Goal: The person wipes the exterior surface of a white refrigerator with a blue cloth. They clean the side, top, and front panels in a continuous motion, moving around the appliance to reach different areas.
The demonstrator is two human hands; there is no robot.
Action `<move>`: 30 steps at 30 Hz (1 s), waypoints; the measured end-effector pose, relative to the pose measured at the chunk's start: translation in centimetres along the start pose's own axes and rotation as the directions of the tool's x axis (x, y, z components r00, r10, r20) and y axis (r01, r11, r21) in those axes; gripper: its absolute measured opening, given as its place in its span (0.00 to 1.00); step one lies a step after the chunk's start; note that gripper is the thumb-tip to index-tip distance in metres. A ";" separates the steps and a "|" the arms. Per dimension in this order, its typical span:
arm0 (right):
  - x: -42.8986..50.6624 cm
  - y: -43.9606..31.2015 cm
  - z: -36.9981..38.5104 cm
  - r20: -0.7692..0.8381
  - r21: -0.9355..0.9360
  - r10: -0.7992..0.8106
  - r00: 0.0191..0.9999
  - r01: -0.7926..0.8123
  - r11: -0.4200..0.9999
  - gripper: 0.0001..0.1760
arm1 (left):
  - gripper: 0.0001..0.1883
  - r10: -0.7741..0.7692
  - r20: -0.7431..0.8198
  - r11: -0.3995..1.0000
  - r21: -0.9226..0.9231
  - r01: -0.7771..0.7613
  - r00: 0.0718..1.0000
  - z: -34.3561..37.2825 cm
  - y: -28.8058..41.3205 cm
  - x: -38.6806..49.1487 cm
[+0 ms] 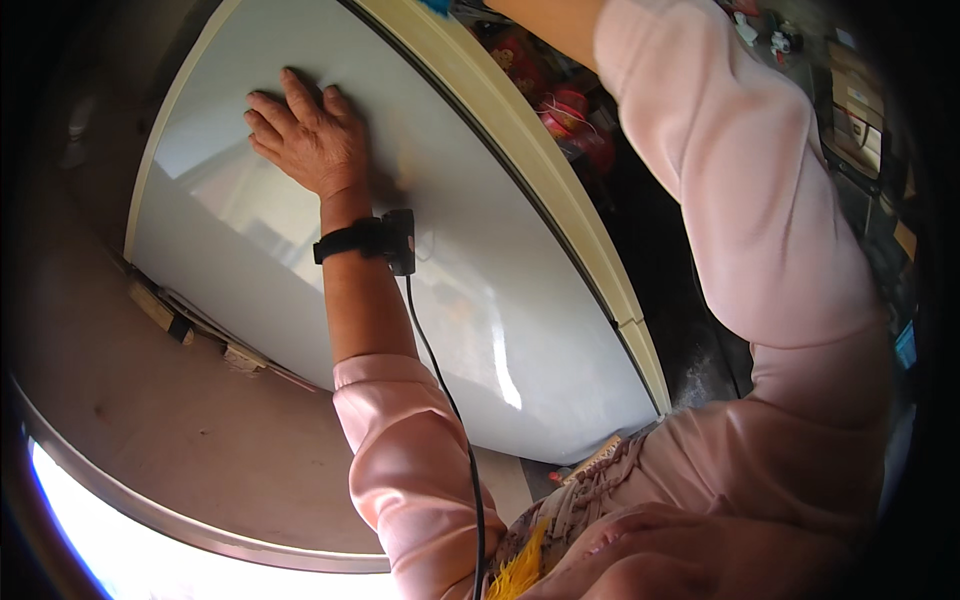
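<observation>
My left hand (311, 142) lies palm down, fingers spread, on the glossy grey side panel (465, 225) of what looks like a refrigerator. A black strap with a small black device (400, 241) circles the left wrist, and a black cable (472, 480) runs down from it. Cream-coloured door edging (525, 120) borders the panel on the right. My right arm reaches up past the top edge of the picture, so the right hand is out of view. Near that edge shows a bit of blue material (436, 6); what holds it cannot be seen.
Red items (566, 112) lie in the dark area beyond the cream edging. Cardboard boxes (855, 97) stand at the upper right. Wooden pieces (161, 307) sit along the panel's left lower edge, beside a brownish wall-like surface (195, 442). Bright light enters at the lower left.
</observation>
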State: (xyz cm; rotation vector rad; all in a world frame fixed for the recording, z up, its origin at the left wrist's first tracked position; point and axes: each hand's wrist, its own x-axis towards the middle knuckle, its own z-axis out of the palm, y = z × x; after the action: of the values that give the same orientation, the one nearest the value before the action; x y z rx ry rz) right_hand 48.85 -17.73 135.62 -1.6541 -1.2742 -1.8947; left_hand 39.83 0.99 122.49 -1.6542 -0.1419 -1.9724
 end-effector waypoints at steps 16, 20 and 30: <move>-30.0 -12.2 -1.0 0.015 0.228 0.117 0.993 -0.118 0.966 0.30 | 0.26 0.003 0.017 1.000 -0.002 -0.003 1.000 -0.1 0.1 0.2; -34.7 -13.4 -2.6 0.039 0.291 0.062 0.997 -0.071 0.954 0.33 | 0.26 0.026 -0.010 0.999 -0.038 -0.026 1.000 -0.4 0.2 0.2; -19.9 -7.5 -2.2 0.043 -0.034 0.019 0.999 -0.018 0.999 0.40 | 0.26 0.024 0.026 0.942 -0.336 -0.014 0.999 -6.6 -4.6 -4.6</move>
State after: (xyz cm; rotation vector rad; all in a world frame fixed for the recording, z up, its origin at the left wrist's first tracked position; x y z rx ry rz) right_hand 47.52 -21.32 114.60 -1.7269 -1.2461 -1.8887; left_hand 32.27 3.67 117.82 -1.8872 0.2120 -2.0425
